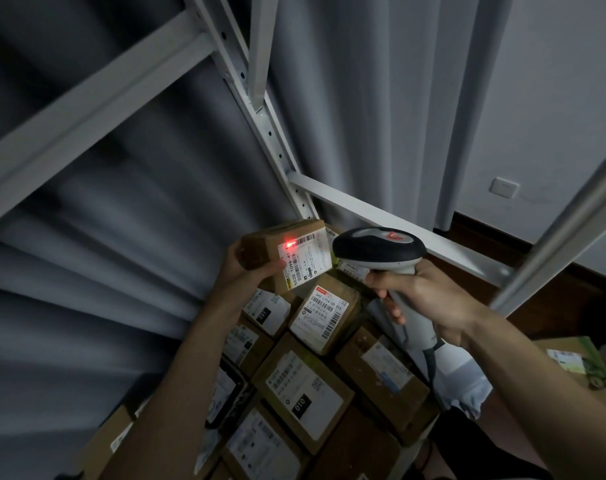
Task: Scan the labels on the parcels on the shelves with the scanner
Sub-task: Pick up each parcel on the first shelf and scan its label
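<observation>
Nearest, a stack of cardboard boxes (305, 403) w/ white labels is seen packed edge to edge on the shelf (412, 216), filling it from the near edge back toward its far right corner. A box marked "010" (303, 398) lies mid-stack; a box marked "642" (324, 315) is tilted on top, just behind it. A green-printed carton (585, 365) is seen at the right, apart from the stack, beyond the right forearm.

The scanner (381, 252) is gripped by the right hand (422, 299): fingers are curled round the grey handle, w/ the index finger laid at the front of it. The dark head is pointed left at the held parcel; its coiled cable hangs below the hand.

The parcel (287, 256) is held up over the far part of the stack, near the shelf's rear upright, by the left hand (246, 268): thumb on the labelled face, fingers wrapped round the back. Its label (303, 258) is turned toward the scanner; a red spot is lit at the label's upper left corner, next to a barcode.

Farther back, white shelf beams are crossed in front of a grey curtain (363, 98). A wall socket (503, 187) is seen at far right.
</observation>
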